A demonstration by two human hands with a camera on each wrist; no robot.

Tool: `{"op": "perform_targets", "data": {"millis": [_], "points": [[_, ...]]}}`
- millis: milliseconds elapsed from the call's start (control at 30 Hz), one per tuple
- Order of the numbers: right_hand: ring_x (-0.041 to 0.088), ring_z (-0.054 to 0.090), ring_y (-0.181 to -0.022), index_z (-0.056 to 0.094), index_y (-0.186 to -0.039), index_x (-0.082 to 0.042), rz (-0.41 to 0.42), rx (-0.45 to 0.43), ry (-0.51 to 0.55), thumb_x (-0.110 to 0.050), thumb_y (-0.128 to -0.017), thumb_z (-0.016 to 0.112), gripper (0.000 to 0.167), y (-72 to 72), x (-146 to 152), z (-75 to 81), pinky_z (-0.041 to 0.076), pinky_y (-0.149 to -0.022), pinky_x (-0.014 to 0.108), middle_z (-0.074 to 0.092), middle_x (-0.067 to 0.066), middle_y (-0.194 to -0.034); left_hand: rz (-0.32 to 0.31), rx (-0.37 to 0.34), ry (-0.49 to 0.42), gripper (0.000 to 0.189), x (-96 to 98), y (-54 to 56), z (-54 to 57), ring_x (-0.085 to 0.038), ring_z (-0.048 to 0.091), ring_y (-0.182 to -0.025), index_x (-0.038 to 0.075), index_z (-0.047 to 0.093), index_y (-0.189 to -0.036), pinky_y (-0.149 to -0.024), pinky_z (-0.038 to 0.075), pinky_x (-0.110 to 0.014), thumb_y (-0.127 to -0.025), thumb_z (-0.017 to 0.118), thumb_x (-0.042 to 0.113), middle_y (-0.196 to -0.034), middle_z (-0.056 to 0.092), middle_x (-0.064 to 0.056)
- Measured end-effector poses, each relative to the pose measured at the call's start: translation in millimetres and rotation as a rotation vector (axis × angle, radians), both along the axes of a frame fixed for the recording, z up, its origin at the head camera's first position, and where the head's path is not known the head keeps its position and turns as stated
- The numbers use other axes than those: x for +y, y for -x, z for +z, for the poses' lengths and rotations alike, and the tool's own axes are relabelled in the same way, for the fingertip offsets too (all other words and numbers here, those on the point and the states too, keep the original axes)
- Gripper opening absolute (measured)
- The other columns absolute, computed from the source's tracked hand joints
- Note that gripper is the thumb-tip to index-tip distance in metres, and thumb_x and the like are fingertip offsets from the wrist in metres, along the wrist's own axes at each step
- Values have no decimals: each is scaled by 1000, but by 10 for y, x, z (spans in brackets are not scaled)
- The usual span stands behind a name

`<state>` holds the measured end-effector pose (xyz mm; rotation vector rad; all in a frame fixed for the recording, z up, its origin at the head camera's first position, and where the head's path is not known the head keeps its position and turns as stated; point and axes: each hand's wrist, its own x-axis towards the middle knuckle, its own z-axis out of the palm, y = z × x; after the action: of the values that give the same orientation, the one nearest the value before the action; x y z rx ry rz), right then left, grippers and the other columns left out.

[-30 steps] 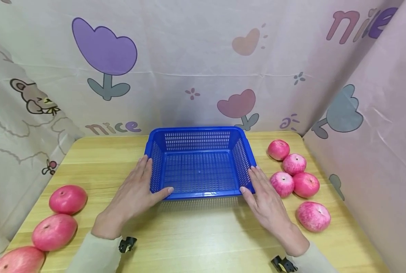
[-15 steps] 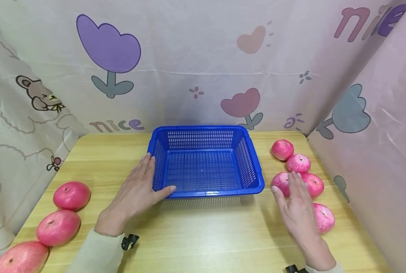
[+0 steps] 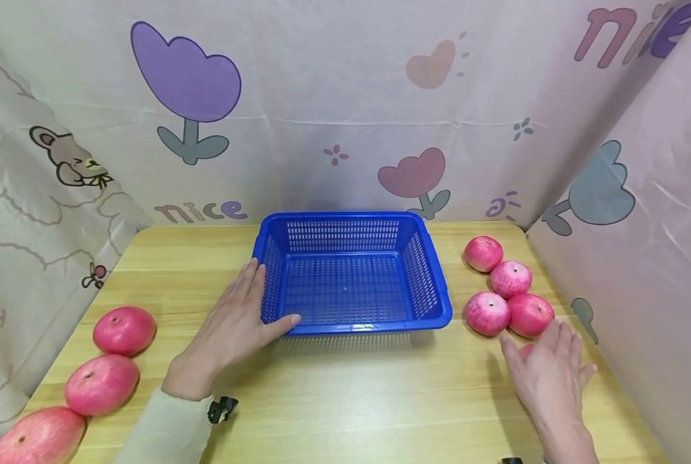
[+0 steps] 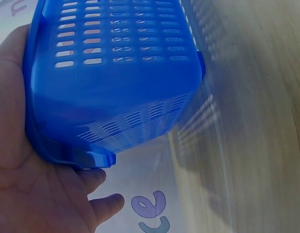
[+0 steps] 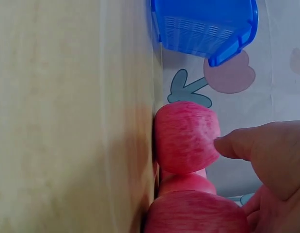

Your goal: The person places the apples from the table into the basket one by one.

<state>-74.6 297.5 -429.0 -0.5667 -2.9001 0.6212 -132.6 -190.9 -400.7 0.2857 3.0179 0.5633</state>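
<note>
A blue plastic basket (image 3: 345,327) with slotted walls stands in the middle of the table, its inside showing no contents. My left hand (image 3: 223,332) rests against its near left corner, thumb along the front rim and fingers straight along the side. In the left wrist view the palm touches the basket's outer rim (image 4: 31,92). Over at the right, my right hand (image 3: 551,380) is above the nearest apple (image 5: 196,213), mostly hiding it in the head view. Its fingers are spread and extended; whether they touch that apple is hard to tell.
Several pink-red apples, among them a speckled apple (image 3: 487,314) and a redder apple (image 3: 530,315), cluster right of the basket. Three more, including a middle apple (image 3: 102,385), line the left side of the wooden table (image 3: 345,406). A patterned curtain (image 3: 311,77) hangs behind.
My right hand has left the basket's right corner and moved right and toward me, over the nearest apple. My left hand stays at the basket. The view has shifted slightly.
</note>
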Motion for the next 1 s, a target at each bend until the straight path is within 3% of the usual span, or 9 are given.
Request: {"op": "perform_targets", "data": {"millis": [167, 400, 700, 1000], "points": [[65, -2, -154, 4, -161, 16, -31, -63, 32, -50, -103, 58, 103, -5, 14, -24, 11, -108, 92, 1, 44, -166, 0, -1, 0, 132, 5, 0, 4, -39, -1, -165, 0, 2, -168, -130, 13, -64, -85, 43, 94, -177, -9, -17], [70, 12, -148, 10, -156, 24, 2, -36, 52, -36, -102, 63, 97, -34, -11, -45, 12, -124, 74, 8, 53, -159, 3, 6, 3, 131, 7, 2, -2, -40, 0, -164, -1, 4, -168, -129, 15, -65, -86, 45, 93, -177, -7, -18], [71, 44, -125, 13, -156, 24, -10, -33, 17, -34, -103, 60, 91, -90, -123, -88, 39, -106, 77, 25, 49, -153, 8, -1, 1, 132, 5, -4, 3, -40, 0, -164, 1, 2, -168, -128, 16, -66, -85, 44, 94, -178, -9, -16], [68, 45, -127, 21, -157, 16, 8, -40, 29, -35, -101, 65, 88, -97, -176, -101, 40, -103, 77, 30, 46, -152, 6, 4, -7, 131, 11, -6, 7, -41, 1, -164, 1, 3, -168, -127, 17, -67, -85, 44, 94, -178, -8, -17]]}}
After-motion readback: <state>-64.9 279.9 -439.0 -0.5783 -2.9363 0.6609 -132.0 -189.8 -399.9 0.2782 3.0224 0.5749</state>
